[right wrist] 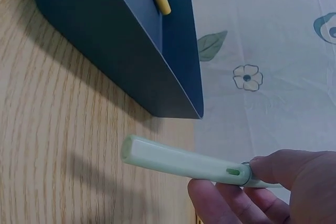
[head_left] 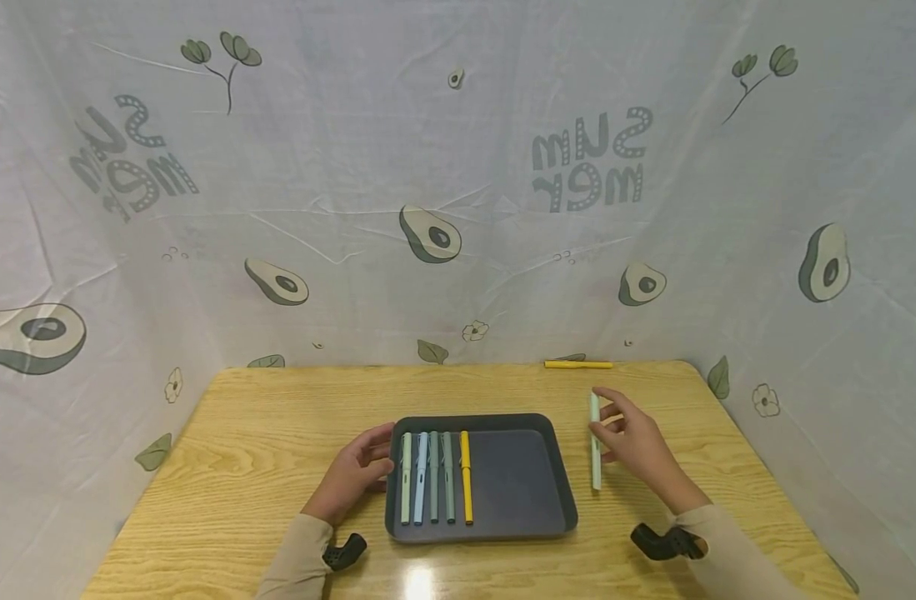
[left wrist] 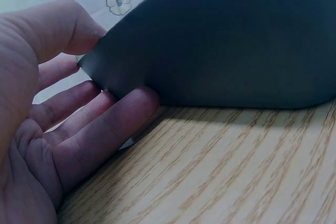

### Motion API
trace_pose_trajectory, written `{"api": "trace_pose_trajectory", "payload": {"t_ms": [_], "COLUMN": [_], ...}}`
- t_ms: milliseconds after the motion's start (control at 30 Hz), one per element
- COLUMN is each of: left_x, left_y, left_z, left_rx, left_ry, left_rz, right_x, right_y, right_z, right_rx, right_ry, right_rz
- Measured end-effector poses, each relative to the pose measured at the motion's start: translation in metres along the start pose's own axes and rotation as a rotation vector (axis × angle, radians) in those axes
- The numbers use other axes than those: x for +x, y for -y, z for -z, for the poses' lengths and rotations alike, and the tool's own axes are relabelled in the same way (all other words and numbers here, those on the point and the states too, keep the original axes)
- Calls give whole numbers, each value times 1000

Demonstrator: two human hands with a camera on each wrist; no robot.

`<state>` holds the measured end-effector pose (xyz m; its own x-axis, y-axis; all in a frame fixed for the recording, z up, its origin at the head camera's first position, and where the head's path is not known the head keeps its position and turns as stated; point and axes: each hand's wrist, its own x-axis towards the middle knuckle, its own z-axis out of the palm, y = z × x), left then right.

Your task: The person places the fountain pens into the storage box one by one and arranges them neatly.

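Observation:
In the head view my left hand [head_left: 356, 468] holds the left side of the dark grey tray [head_left: 513, 529], its thumb at the rim. The left wrist view has the fingers [left wrist: 105, 135] against the tray's outer wall [left wrist: 231, 51]. To the right of the tray, my right hand [head_left: 636, 442] pinches a pale green pen [head_left: 596, 458] between thumb and fingers. This pen [right wrist: 178, 160] is over the table, its free end pointing toward me. Several pens stand in a row inside the tray: a light green pen [head_left: 406, 492], a pale blue pen [head_left: 420, 492], grey-green ones and a yellow pen [head_left: 468, 492].
Another yellow pen [head_left: 578, 364] lies crosswise at the table's far edge, to the right. The wooden table [head_left: 262, 450] meets a white curtain [head_left: 337, 167] printed with avocados behind and at both sides. Black wrist mounts [head_left: 656, 542] jut from the sleeves.

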<state>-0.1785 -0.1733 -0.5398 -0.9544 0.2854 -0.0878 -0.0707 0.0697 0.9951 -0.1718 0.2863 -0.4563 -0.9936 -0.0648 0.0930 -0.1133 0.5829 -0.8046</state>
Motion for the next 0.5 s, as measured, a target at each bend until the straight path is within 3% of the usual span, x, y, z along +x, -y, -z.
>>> {"api": "trace_pose_trajectory", "payload": {"t_ms": [300, 500], "left_x": [-1, -1], "left_y": [0, -1], "left_z": [0, 0], "left_rx": [-1, -2], "left_ry": [-2, 4], "left_rz": [-4, -8], "right_x": [-5, -10], "right_y": [5, 15], "right_z": [1, -2], "right_rx": [35, 0], "right_ry": [-16, -34], "right_rz": [18, 66]}}
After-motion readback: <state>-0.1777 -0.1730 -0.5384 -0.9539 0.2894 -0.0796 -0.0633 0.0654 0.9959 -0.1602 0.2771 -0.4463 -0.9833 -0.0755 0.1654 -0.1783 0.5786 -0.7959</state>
